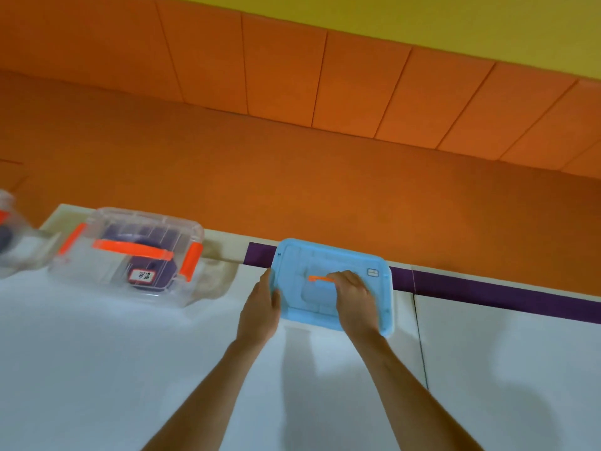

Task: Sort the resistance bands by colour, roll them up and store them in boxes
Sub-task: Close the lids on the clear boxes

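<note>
Already well along, by the look of it: against an orange padded wall [292,157], a white surface [97,369] carries the storage boxes lined up at its far edge. A long purple strip [487,294] runs along that edge and passes under the blue lid; whether it is a loose band waiting to be rolled or only trim cannot be told. To the left stands a clear box [74,271], closed, its orange latches down, with purple rolled bands [162,275] showing through its wall. A second clear box [9,229] is cut off at the left border, something dark purple blurred inside it. Farther right a blue lid [374,304] sits flat; what lies beneath it is hidden. The left hand [260,304] has its grip on the lid's left rim, thumb on top, and the right hand [353,297] has its grip closed around the small orange handle [320,278] at the lid's middle. A white label [142,275] marks the clear box's front. Judged from this, the purple batch is sorted and stored; the blue-lidded container is being opened or closed, and no loose bands are plainly in view.
</note>
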{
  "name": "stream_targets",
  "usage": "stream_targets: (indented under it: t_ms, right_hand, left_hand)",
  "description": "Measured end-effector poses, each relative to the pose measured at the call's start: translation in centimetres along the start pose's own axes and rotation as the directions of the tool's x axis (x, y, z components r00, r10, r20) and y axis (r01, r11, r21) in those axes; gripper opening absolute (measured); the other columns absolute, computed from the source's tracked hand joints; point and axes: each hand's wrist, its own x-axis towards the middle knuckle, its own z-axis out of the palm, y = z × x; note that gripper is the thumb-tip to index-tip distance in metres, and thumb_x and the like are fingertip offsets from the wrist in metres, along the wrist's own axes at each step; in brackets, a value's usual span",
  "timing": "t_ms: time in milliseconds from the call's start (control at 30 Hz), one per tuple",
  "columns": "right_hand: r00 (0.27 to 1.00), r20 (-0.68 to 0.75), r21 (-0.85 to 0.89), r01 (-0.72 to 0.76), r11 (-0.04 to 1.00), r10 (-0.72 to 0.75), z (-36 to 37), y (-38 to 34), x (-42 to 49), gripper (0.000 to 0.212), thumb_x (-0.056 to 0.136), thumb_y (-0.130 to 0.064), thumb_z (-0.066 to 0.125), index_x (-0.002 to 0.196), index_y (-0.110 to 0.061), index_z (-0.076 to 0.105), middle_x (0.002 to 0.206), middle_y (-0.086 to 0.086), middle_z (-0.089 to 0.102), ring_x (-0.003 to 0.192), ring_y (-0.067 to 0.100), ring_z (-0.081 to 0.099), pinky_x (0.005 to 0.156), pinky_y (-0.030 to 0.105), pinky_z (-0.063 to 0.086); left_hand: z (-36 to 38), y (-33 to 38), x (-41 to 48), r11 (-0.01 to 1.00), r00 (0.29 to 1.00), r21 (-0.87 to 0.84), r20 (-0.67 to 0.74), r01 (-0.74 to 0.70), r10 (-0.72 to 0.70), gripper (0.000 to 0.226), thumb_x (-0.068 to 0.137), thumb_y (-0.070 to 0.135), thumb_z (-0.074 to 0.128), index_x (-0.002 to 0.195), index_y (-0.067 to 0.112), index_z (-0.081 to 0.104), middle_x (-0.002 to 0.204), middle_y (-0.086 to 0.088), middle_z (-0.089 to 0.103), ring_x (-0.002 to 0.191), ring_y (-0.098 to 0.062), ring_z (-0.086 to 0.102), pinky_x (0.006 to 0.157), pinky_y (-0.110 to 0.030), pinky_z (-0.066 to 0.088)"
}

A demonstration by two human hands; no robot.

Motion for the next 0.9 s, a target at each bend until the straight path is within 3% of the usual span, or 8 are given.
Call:
stream_targets:
  t_ms: [100, 167, 233, 300, 400, 567, 733, 900]
  right_hand:
    - [0.999, -0.004, 0.091, -0.038, 0.995, 0.038, 0.3, 1.9, -1.0, 0.035, 0.104, -0.006, 0.056, 0.137, -0.016, 0.064, 0.148, 0.006, 0.054, 0.147, 0.027, 0.043, 0.12, 0.04, 0.04]
    - [0.98, -0.055, 0.064, -0.19, 0.98, 0.193, 0.1, 3.8, -1.9, 0.042, 0.11, -0.019, 0.047, 0.152, -0.015, 0.048, 0.164, 0.007, 0.039, 0.158, 0.028, 0.025, 0.127, 0.047, 0.027]
    - [0.923, -0.027, 0.107, -0.379, 0.919, 0.384, -0.1, 5.8, -2.5, 0.051, 0.112, -0.023, 0.039, 0.162, -0.014, 0.03, 0.17, 0.008, 0.027, 0.159, 0.029, 0.02, 0.128, 0.049, 0.024]
    - [0.86, 0.068, 0.251, -0.505, 0.826, 0.506, 0.0, 7.3, -2.9, 0.055, 0.113, -0.025, 0.034, 0.165, -0.019, 0.02, 0.169, 0.008, 0.028, 0.154, 0.029, 0.029, 0.122, 0.048, 0.031]
    - [0.815, 0.094, 0.37, -0.562, 0.74, 0.572, 0.3, 8.3, -2.9, 0.052, 0.112, -0.021, 0.034, 0.164, -0.027, 0.028, 0.143, 0.007, 0.058, 0.115, 0.025, 0.057, 0.09, 0.037, 0.044]
    - [0.811, 0.092, 0.355, -0.568, 0.742, 0.577, 0.8, 8.2, -3.5, 0.051, 0.113, -0.03, 0.031, 0.164, -0.037, 0.027, 0.108, -0.006, 0.059, 0.082, 0.007, 0.057, 0.061, 0.02, 0.038]
    - [0.773, 0.191, 0.281, -0.634, 0.721, 0.605, 0.0, 8.9, -2.6, 0.051, 0.113, -0.037, 0.03, 0.163, -0.046, 0.022, 0.095, -0.003, 0.06, 0.073, 0.002, 0.054, 0.054, 0.024, 0.036]
    - [0.765, 0.237, 0.312, -0.644, 0.699, 0.599, 0.0, 9.6, -2.3, 0.051, 0.113, -0.038, 0.029, 0.162, -0.05, 0.02, 0.1, -0.002, 0.06, 0.074, 0.003, 0.055, 0.058, 0.03, 0.04]
  left_hand:
    - [0.5, -1.0, 0.4, 1.0, 1.0, -0.005, 0.011, 0.018, -0.018, 0.047, 0.111, 0.023, 0.043, 0.158, 0.023, 0.039, 0.142, -0.005, 0.061, 0.129, -0.028, 0.06, 0.103, -0.044, 0.051]
    - [0.5, -1.4, 0.4, 0.999, 1.0, -0.034, 0.008, -0.013, 0.013, 0.047, 0.112, 0.027, 0.043, 0.159, 0.022, 0.039, 0.143, -0.003, 0.061, 0.13, -0.025, 0.06, 0.103, -0.043, 0.052]
    - [0.5, -1.5, 0.3, 0.998, 0.999, -0.032, -0.002, -0.049, 0.049, 0.048, 0.112, 0.031, 0.043, 0.16, 0.025, 0.038, 0.142, 0.0, 0.06, 0.127, -0.02, 0.06, 0.1, -0.039, 0.054]
    - [0.7, -1.5, -0.1, 0.997, 0.997, 0.003, 0.007, -0.078, 0.078, 0.049, 0.112, 0.037, 0.042, 0.16, 0.03, 0.036, 0.14, 0.005, 0.059, 0.12, -0.012, 0.06, 0.094, -0.034, 0.054]
    - [1.3, -1.2, -0.4, 0.996, 0.997, 0.021, 0.014, -0.082, 0.081, 0.049, 0.111, 0.04, 0.042, 0.16, 0.034, 0.035, 0.135, 0.011, 0.057, 0.112, -0.003, 0.056, 0.089, -0.031, 0.056]
    - [1.9, -0.8, -1.0, 0.994, 0.996, -0.07, -0.047, -0.08, 0.077, 0.039, 0.112, 0.039, 0.042, 0.15, 0.033, 0.046, 0.121, 0.007, 0.059, 0.109, -0.004, 0.06, 0.076, -0.011, 0.049]
    - [2.4, -0.9, -1.5, 0.998, 0.996, 0.058, -0.083, -0.014, 0.019, 0.049, 0.112, 0.039, 0.038, 0.16, 0.032, 0.036, 0.12, 0.009, 0.053, 0.098, -0.009, 0.064, 0.068, -0.022, 0.056]
    - [2.4, -0.3, -2.6, 0.992, 0.996, 0.121, -0.086, 0.019, -0.008, 0.049, 0.112, 0.042, 0.036, 0.16, 0.036, 0.033, 0.125, 0.008, 0.055, 0.105, -0.012, 0.066, 0.078, -0.038, 0.064]
